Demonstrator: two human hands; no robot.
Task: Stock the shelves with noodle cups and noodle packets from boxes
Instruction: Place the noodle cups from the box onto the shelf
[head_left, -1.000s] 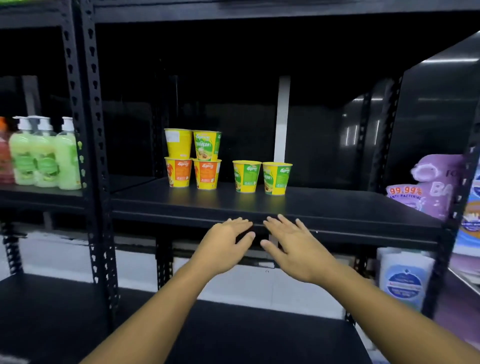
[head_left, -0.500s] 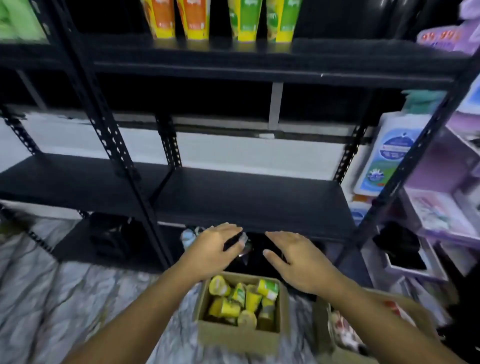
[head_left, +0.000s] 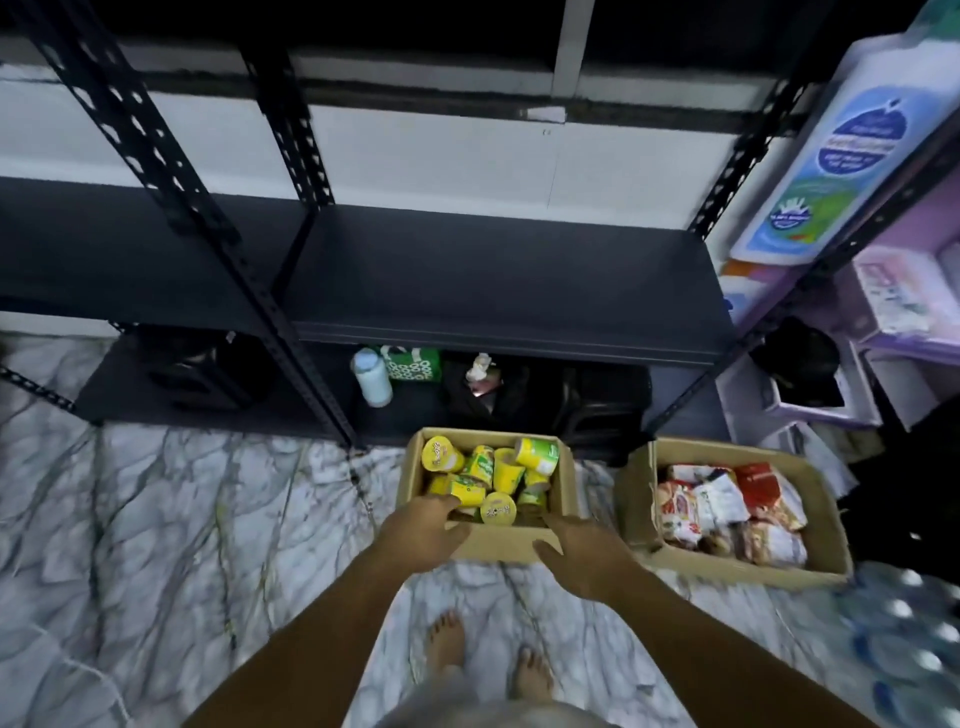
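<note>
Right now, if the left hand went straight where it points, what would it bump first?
The left hand would probably meet the yellow noodle cup nearest it in the cardboard box; depth is unclear.

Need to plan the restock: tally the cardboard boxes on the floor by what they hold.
Box of noodle cups: 1
Box of noodle packets: 1
Total: 2
</note>
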